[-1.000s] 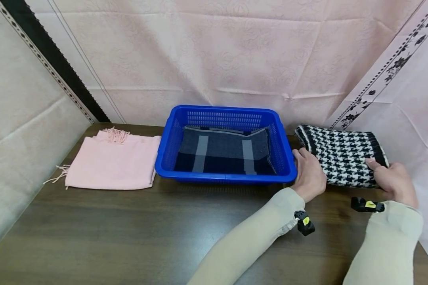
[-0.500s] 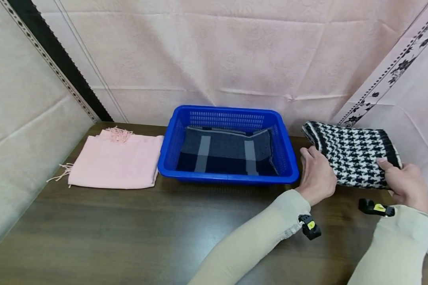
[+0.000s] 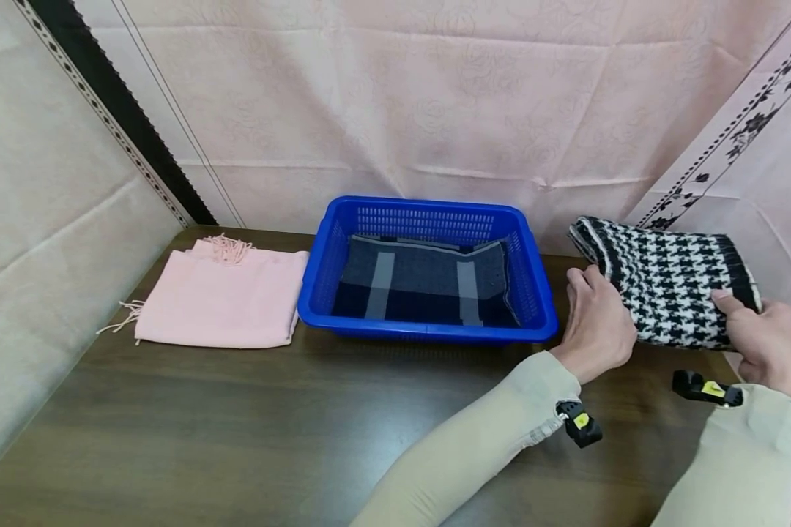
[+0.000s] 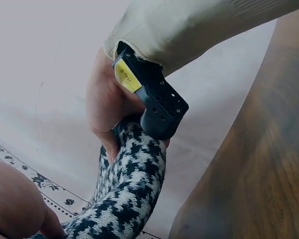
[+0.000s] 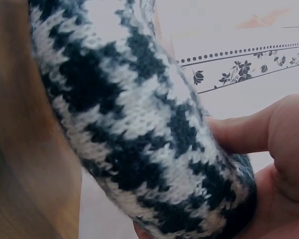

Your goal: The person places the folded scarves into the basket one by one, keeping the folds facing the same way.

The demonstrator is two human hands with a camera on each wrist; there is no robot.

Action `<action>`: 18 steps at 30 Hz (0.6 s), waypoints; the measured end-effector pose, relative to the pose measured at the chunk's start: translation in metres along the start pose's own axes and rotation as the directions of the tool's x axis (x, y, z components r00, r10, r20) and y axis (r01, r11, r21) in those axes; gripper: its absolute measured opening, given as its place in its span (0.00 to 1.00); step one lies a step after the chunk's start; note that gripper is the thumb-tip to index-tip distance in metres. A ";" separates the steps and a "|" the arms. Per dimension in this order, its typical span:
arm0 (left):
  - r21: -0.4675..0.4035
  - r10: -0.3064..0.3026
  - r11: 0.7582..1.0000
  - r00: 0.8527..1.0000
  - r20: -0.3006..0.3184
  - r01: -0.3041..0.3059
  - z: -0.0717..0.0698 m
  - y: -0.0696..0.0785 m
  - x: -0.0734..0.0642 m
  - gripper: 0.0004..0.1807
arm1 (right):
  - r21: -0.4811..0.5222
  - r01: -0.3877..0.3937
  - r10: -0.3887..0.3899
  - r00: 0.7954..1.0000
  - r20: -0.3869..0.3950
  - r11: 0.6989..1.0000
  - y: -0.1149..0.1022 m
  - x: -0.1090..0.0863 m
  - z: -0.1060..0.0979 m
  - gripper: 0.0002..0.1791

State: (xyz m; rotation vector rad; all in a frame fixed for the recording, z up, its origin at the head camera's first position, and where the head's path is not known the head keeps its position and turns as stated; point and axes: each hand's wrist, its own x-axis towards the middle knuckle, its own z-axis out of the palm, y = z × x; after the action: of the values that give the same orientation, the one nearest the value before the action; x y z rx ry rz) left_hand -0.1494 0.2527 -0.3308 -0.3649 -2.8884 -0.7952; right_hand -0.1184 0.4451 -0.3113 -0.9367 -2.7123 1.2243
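Observation:
A folded black-and-white houndstooth scarf [image 3: 675,285] is held at the right end of the table, close to the curtain. My left hand [image 3: 596,326] grips its left edge with bent fingers. At the opposite edge my right hand [image 3: 773,342] pinches the scarf, thumb on top and fingers underneath. The right wrist view shows that thumb and finger round the curved end of the knit [image 5: 134,124]. In the left wrist view the scarf [image 4: 124,194] bows between both hands. Left of my left hand stands a blue plastic basket [image 3: 428,333] with a folded dark checked cloth [image 3: 422,282] inside.
A folded pink scarf [image 3: 220,300] with fringe lies on the brown wooden table [image 3: 237,432], left of the basket. Pale patterned fabric [image 3: 435,102] hangs behind the table and along both sides.
Both hands have moved a little to the right with the houndstooth scarf, widening the gap to the basket. The view has shifted slightly; basket and pink scarf stay put.

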 end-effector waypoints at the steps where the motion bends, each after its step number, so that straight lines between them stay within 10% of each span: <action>1: -0.011 0.003 1.000 1.000 -0.001 -0.003 -0.001 0.000 0.000 0.31 | 0.003 0.000 0.000 1.000 0.000 1.000 0.000 -0.001 0.000 0.41; 18: -0.158 -0.017 0.987 1.000 0.006 0.018 -0.012 -0.007 0.001 0.28 | 0.053 -0.004 0.005 1.000 -0.027 0.999 -0.007 -0.002 0.000 0.37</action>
State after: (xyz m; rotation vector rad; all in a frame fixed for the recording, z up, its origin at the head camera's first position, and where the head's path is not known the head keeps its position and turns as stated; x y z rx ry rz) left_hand -0.1518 0.2410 -0.3241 -0.3586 -2.8445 -1.0315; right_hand -0.1200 0.4402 -0.3059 -0.9471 -2.6449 1.2681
